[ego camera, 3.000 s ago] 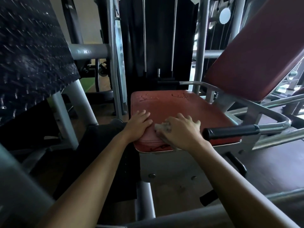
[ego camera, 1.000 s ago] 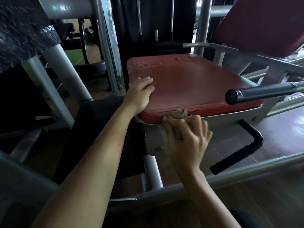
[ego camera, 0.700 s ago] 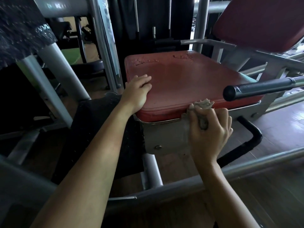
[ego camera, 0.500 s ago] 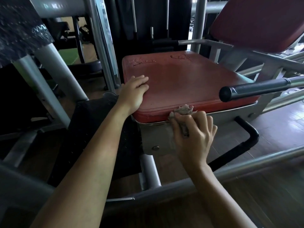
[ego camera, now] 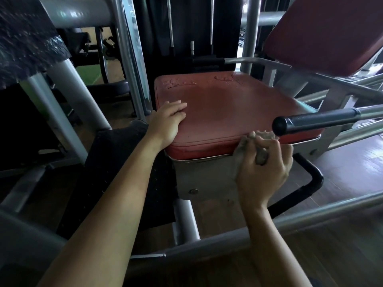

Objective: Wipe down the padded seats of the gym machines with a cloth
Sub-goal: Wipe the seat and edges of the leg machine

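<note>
Your right hand (ego camera: 264, 168) grasps the crumpled grey cloth (ego camera: 261, 139) in curled fingers, pressing it against the front edge of the worn red padded seat (ego camera: 232, 108), just below the black-gripped metal handle bar (ego camera: 317, 120). Your left hand (ego camera: 169, 119) rests flat, fingers relaxed, on the seat's near left corner.

floor (ego camera: 352, 158): dark wood planks | frame tubes (ego camera: 83, 13): grey steel | guide rods (ego camera: 170, 21): 2, upright | green mat (ego camera: 89, 73): far left

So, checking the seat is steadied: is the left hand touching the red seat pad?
Touching. The head view shows the left hand lying on the red seat pad, fingers flat on its top.
</note>
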